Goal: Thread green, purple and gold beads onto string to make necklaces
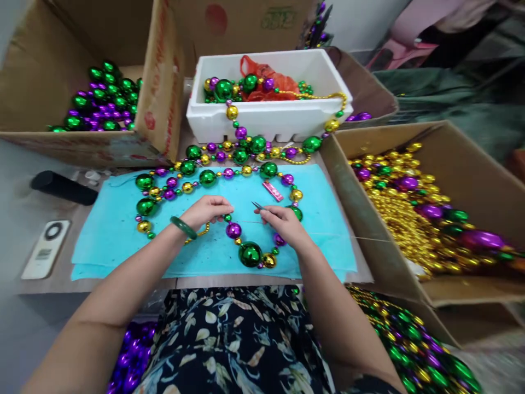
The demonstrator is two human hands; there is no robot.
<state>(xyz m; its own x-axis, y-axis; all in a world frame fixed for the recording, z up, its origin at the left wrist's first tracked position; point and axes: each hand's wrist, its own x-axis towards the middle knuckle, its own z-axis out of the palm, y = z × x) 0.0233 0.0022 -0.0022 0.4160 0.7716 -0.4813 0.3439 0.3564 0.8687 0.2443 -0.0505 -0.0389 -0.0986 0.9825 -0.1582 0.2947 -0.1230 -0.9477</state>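
Observation:
On a light blue cloth [110, 241] lies a strand of shiny green, purple and gold beads [250, 254], looped across its middle. My left hand [210, 210], a green bangle on its wrist, is closed in a pinch on the strand's end, just above a small green bead. In my right hand [283, 221] is a small tool with two pointed metal tips [258, 206], resembling tweezers; its handle is hidden by the fingers. Thin pale thread [371, 239] runs near both hands and off to the right. A pink-red packet [273, 191] lies just beyond my right hand.
A white foam box [266, 117] holding beads and a red bag stands behind the cloth. Cardboard boxes of beads flank it, left [162, 93] and right [479, 164]. At left are a black cylinder [63, 187] and a white device [46, 249]. More strands [414, 334] hang lower right.

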